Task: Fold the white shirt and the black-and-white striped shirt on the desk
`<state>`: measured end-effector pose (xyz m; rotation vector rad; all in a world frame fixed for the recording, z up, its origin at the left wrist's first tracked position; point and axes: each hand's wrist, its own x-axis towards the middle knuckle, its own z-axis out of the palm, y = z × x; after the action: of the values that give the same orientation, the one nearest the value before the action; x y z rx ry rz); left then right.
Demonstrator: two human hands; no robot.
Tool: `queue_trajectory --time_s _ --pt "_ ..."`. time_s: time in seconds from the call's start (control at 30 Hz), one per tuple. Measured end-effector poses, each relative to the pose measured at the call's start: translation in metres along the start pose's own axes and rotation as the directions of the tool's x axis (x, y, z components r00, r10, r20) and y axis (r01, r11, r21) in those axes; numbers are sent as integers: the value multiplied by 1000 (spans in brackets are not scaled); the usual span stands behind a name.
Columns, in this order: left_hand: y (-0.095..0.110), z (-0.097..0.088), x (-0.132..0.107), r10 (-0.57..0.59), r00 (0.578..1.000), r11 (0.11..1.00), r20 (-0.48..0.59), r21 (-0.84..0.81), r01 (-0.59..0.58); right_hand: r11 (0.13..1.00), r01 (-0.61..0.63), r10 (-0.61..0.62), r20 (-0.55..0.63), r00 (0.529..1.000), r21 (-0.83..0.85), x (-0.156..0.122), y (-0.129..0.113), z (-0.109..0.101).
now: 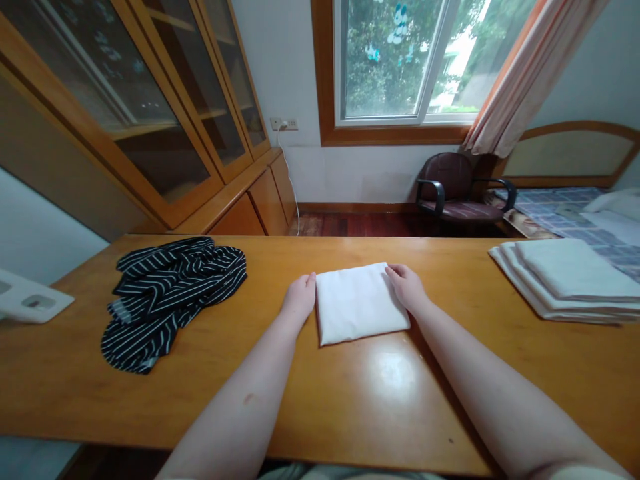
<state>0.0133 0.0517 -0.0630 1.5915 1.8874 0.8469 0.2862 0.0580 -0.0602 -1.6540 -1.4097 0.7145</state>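
A folded white cloth (357,303) lies flat in the middle of the wooden table (390,393). My left hand (299,299) rests against the cloth's left edge, its fingers curled at that edge. On the opposite side, my right hand (407,287) touches the cloth's right edge near the far corner, fingers bent onto the fabric. Whether either hand actually grips the cloth or only presses beside it does not show clearly.
A crumpled black garment with white stripes (170,297) lies on the table's left part. A stack of folded white cloths (565,280) sits at the right end. A white object (27,300) pokes in at the left edge. Beyond the table stand a chair (457,190), wooden cabinets (165,120) and a bed (575,213).
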Motion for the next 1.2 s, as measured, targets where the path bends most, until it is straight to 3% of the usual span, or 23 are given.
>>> queue_trajectory --time_s 0.1,0.2,0.43,0.5,0.57,0.63,0.73,0.83,1.0,1.2 --pt "-9 5 5 -61 998 977 -2 -204 60 981 49 -46 -21 999 186 -1 4 7" --pt "-12 6 7 -84 996 962 -2 -259 81 963 71 -70 -14 997 261 -1 5 10" --pt "-11 5 9 -52 998 982 34 -182 58 997 13 -13 -2 1000 -71 -3 3 8" --pt "-9 5 8 -58 997 979 56 -193 68 977 83 -91 -31 995 -196 -7 -3 6" --pt "-3 3 5 -45 999 988 16 -146 47 905 223 -250 -29 968 -364 -13 -11 4" --pt "6 1 -3 62 994 998 -92 -18 -64 788 377 -395 70 916 -488 -20 -21 5" --pt "24 3 -19 327 933 936 -151 190 -297 654 526 -451 277 848 -544 -31 -32 13" --pt "37 13 -33 424 905 868 -27 296 -398 583 587 -432 397 810 -562 -39 -34 24" --pt "41 27 -42 405 886 755 224 466 -463 545 599 -380 464 800 -587 -42 -27 32" --pt "37 28 -45 339 883 722 325 512 -465 545 601 -326 512 795 -585 -45 -25 32"
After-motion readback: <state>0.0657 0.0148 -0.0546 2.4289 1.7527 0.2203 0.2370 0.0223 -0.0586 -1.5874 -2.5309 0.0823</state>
